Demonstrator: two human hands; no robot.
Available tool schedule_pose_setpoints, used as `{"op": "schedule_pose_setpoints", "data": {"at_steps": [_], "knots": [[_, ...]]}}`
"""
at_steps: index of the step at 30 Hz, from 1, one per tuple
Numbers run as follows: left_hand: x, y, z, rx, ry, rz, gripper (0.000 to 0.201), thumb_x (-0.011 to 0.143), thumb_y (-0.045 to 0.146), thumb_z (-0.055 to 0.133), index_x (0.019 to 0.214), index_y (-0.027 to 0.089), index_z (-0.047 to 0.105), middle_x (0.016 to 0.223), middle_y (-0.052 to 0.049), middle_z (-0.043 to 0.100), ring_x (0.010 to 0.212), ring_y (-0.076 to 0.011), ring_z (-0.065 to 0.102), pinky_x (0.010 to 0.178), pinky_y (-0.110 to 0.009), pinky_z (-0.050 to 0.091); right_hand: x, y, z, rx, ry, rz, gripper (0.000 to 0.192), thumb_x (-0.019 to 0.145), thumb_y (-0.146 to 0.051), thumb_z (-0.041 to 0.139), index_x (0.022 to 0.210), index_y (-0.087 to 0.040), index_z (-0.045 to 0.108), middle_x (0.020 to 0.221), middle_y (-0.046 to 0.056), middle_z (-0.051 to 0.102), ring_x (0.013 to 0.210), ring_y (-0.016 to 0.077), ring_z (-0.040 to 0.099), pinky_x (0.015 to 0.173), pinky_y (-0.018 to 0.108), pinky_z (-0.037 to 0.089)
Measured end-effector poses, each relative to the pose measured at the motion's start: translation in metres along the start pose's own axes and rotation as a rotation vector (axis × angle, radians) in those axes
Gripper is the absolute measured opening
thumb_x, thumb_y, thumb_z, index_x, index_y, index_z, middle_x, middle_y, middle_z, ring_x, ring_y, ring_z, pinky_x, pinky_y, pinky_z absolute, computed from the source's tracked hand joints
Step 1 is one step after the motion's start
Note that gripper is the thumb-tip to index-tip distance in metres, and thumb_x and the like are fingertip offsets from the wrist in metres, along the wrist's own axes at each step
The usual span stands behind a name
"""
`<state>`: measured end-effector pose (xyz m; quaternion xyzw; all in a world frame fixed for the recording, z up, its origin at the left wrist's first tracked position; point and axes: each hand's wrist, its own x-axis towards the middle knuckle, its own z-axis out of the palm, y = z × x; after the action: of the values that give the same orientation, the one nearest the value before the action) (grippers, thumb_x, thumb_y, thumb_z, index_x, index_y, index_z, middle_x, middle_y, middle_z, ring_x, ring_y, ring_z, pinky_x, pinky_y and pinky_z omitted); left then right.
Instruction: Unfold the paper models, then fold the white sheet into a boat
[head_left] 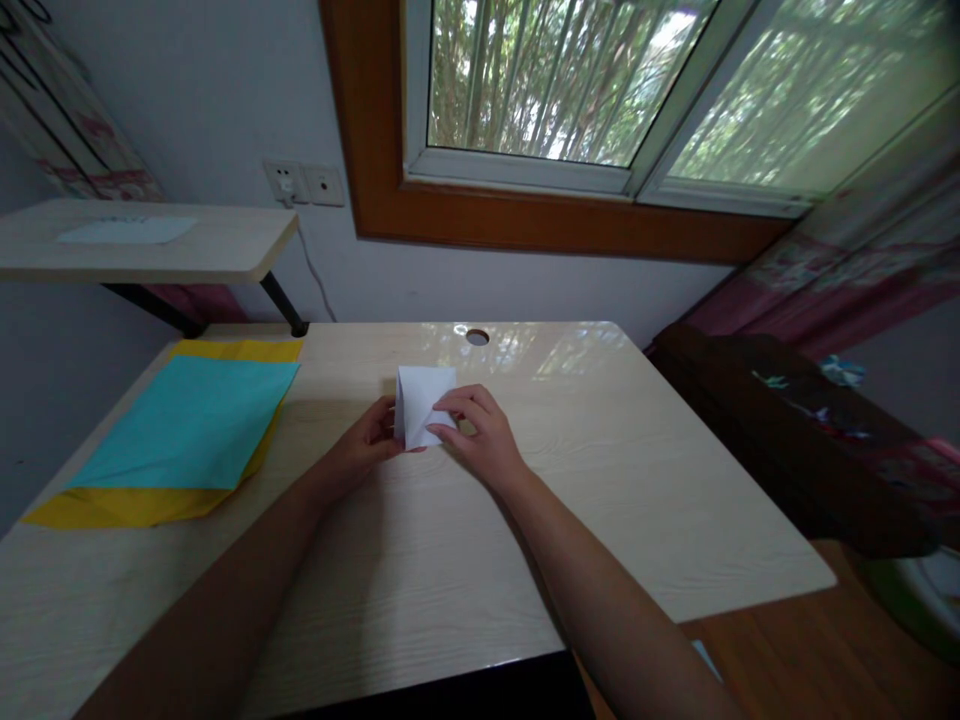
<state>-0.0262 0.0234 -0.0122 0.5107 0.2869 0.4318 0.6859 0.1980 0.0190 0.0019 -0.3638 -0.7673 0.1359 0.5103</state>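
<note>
A small piece of folded white paper [421,395] is held up between my two hands, a little above the desk. Its left side shows a standing fold, and a diagonal crease runs across the front. My left hand [373,438] grips it by the lower left edge, with some fingers hidden behind the paper. From the right, my right hand [484,432] pinches the lower right part between thumb and fingers.
Turquoise paper [191,420] lies on yellow paper [135,508] at the left of the pale wooden desk [637,480]. A raised shelf [225,245] holds a white sheet [127,231]. A cable hole [477,338] sits near the back edge. Something black [465,690] is at the near edge.
</note>
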Motion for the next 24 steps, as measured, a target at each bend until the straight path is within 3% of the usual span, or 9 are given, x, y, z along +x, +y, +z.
{"op": "schedule_pose_setpoints", "data": {"at_steps": [10, 15, 24], "knots": [[0.001, 0.004, 0.008, 0.087, 0.133, 0.009, 0.12, 0.061, 0.024, 0.089, 0.159, 0.035, 0.022, 0.129, -0.009, 0.065, 0.102, -0.0251, 0.068, 0.082, -0.033, 0.057, -0.002, 0.0, 0.0, -0.12, -0.091, -0.033, 0.023, 0.088, -0.033, 0.077, 0.111, -0.034, 0.075, 0.117, 0.006, 0.067, 0.101, 0.0227, 0.06, 0.09, 0.044, 0.052], [0.004, 0.0, 0.006, 0.048, 0.214, 0.003, 0.118, 0.062, 0.024, 0.086, 0.16, 0.037, 0.021, 0.13, -0.008, 0.065, 0.097, -0.0228, 0.068, 0.076, -0.031, 0.057, -0.002, -0.002, -0.001, -0.142, -0.096, -0.024, 0.03, 0.089, -0.032, 0.076, 0.118, -0.038, 0.073, 0.13, 0.006, 0.062, 0.119, 0.0266, 0.055, 0.103, 0.052, 0.049], [0.003, 0.002, 0.003, -0.003, 0.228, -0.001, 0.113, 0.071, 0.03, 0.084, 0.159, 0.044, 0.016, 0.14, -0.007, 0.062, 0.103, -0.0227, 0.068, 0.076, -0.029, 0.057, -0.002, -0.003, 0.001, 0.034, -0.227, -0.022, 0.052, 0.09, -0.03, 0.075, 0.139, -0.038, 0.059, 0.149, 0.009, 0.047, 0.135, 0.0256, 0.051, 0.108, 0.048, 0.051]]}}
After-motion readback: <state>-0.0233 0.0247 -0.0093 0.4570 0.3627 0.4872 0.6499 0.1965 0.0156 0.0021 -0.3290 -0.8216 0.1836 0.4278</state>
